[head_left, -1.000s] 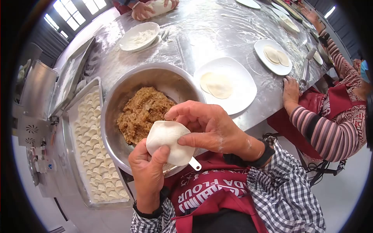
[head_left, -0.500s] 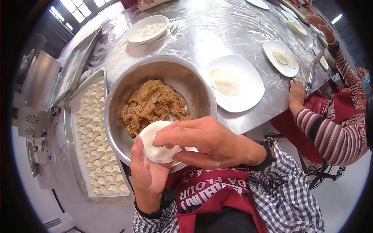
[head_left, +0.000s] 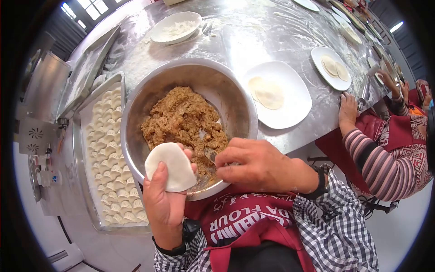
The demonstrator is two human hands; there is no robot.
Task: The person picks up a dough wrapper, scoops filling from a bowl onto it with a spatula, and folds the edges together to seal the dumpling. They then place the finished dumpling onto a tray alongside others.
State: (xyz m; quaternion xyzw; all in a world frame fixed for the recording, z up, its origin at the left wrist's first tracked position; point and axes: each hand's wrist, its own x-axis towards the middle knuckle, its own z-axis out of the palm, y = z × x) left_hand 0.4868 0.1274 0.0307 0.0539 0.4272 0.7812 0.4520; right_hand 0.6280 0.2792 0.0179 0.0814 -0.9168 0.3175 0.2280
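Observation:
In my left hand (head_left: 165,204) lies a round white dumpling wrapper (head_left: 171,167), with the thumb on top and the fingers beneath. That hand is over the near left rim of a large steel bowl (head_left: 235,95). Brown minced filling (head_left: 183,118) is heaped inside the bowl. My right hand (head_left: 263,165) is at the bowl's near right rim, its fingers closed round a metal utensil (head_left: 210,155). The utensil's tip is down at the filling; most of it is hidden, so its exact kind cannot be told.
A tray (head_left: 79,149) of folded dumplings (head_left: 111,158) stands left of the bowl. To the right, a square white plate (head_left: 297,106) holds wrappers, with another plate (head_left: 319,75) beyond. A flour dish (head_left: 156,34) stands behind. A co-worker's hand (head_left: 348,109) rests at the table edge.
My right hand has left the wrapper and moved right to the metal utensil at the filling. My left hand has shifted slightly left, with the wrapper held on its fingers.

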